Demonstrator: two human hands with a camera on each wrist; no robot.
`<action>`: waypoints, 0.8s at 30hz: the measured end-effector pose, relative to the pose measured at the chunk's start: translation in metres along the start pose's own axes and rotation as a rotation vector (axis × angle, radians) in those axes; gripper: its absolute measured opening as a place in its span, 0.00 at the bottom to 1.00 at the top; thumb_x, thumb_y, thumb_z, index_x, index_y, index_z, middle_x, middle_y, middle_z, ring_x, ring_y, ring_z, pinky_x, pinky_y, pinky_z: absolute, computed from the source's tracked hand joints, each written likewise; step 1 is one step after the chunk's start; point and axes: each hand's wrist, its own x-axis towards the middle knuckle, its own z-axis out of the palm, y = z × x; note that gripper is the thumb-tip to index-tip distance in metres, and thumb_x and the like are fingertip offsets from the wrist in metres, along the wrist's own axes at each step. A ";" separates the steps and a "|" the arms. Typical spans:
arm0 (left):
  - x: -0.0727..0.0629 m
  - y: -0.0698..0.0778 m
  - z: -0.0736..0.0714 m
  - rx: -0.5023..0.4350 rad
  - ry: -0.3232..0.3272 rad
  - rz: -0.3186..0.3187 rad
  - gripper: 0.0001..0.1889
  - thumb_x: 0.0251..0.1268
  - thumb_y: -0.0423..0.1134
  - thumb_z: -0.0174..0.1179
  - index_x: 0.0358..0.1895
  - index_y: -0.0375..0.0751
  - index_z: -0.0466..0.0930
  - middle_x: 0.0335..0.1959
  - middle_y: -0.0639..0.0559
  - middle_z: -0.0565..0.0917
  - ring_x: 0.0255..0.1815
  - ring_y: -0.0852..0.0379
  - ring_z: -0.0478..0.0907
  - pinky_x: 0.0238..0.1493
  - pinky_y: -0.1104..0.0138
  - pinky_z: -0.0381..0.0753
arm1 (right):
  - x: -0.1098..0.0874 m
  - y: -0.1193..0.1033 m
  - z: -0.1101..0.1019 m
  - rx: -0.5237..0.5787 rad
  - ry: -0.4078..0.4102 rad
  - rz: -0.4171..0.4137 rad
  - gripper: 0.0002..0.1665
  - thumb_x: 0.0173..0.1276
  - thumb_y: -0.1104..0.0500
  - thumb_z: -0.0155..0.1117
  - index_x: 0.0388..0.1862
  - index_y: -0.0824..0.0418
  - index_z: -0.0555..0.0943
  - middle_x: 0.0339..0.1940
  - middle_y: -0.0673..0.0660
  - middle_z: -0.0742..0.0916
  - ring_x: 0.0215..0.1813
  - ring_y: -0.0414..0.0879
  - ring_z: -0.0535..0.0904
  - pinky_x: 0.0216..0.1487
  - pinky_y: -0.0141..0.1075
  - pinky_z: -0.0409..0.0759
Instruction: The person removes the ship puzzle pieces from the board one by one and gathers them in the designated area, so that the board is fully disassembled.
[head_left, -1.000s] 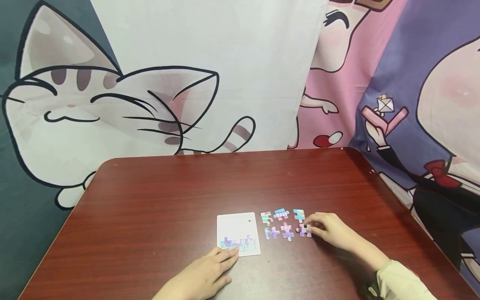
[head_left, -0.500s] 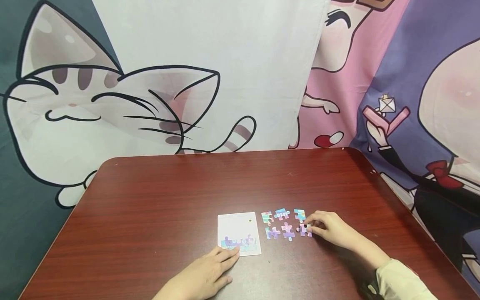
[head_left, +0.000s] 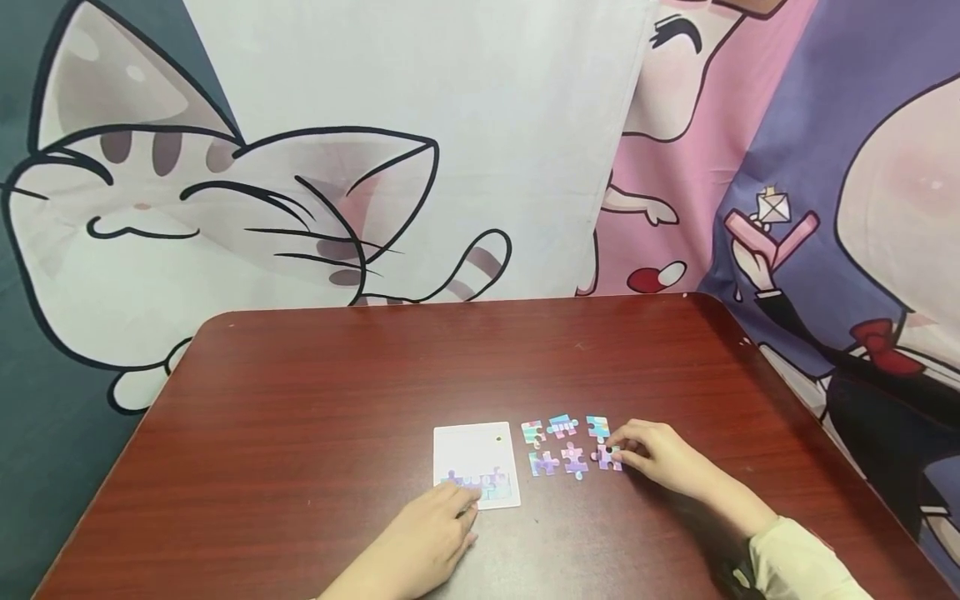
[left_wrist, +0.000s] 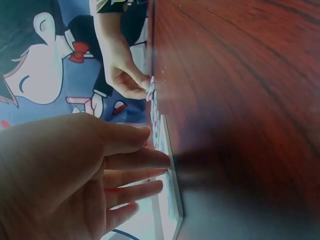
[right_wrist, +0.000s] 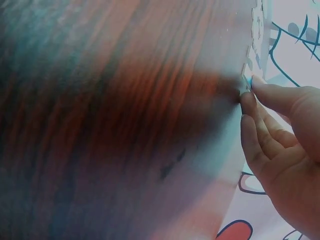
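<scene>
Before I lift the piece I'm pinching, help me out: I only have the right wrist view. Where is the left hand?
Observer: In the head view, the left hand has its fingers over the near left corner of the white puzzle board.

Operator: Got it. And which puzzle piece do I have under my fingers, among the loose ones?

Observer: Your right hand pinches the puzzle piece at the right end of the near row; the loose ones lie in two rough rows of three, to the right of the board.
</scene>
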 end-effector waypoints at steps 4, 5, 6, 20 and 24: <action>-0.001 0.000 0.001 0.042 0.008 0.045 0.18 0.64 0.42 0.56 0.49 0.33 0.81 0.53 0.46 0.78 0.52 0.56 0.74 0.56 0.66 0.75 | 0.000 0.001 0.001 -0.013 0.025 -0.046 0.11 0.52 0.68 0.70 0.34 0.56 0.83 0.29 0.45 0.81 0.29 0.30 0.73 0.25 0.26 0.73; -0.001 0.000 0.002 0.047 0.005 0.051 0.18 0.63 0.42 0.56 0.50 0.33 0.80 0.53 0.46 0.78 0.50 0.56 0.74 0.55 0.67 0.75 | 0.000 0.002 0.001 -0.019 0.030 -0.056 0.11 0.52 0.68 0.70 0.33 0.56 0.83 0.30 0.45 0.81 0.29 0.31 0.73 0.25 0.25 0.73; -0.002 0.001 0.003 0.051 0.003 0.053 0.18 0.62 0.42 0.57 0.50 0.33 0.80 0.53 0.46 0.78 0.49 0.56 0.74 0.53 0.68 0.75 | 0.000 0.002 0.001 -0.023 0.036 -0.066 0.11 0.52 0.69 0.71 0.33 0.56 0.83 0.30 0.46 0.82 0.29 0.31 0.73 0.25 0.24 0.73; -0.007 0.003 0.008 0.054 0.041 0.046 0.20 0.58 0.42 0.60 0.50 0.33 0.80 0.55 0.46 0.78 0.44 0.58 0.72 0.48 0.70 0.74 | -0.001 0.004 0.005 -0.065 0.095 -0.087 0.12 0.48 0.68 0.73 0.29 0.53 0.83 0.30 0.42 0.81 0.30 0.31 0.75 0.30 0.20 0.71; -0.007 0.004 0.006 0.032 -0.022 0.011 0.23 0.59 0.47 0.59 0.53 0.35 0.79 0.58 0.47 0.77 0.47 0.58 0.71 0.52 0.69 0.73 | -0.001 0.002 0.003 -0.071 0.085 -0.055 0.13 0.50 0.67 0.72 0.32 0.53 0.83 0.30 0.40 0.82 0.31 0.30 0.75 0.31 0.22 0.72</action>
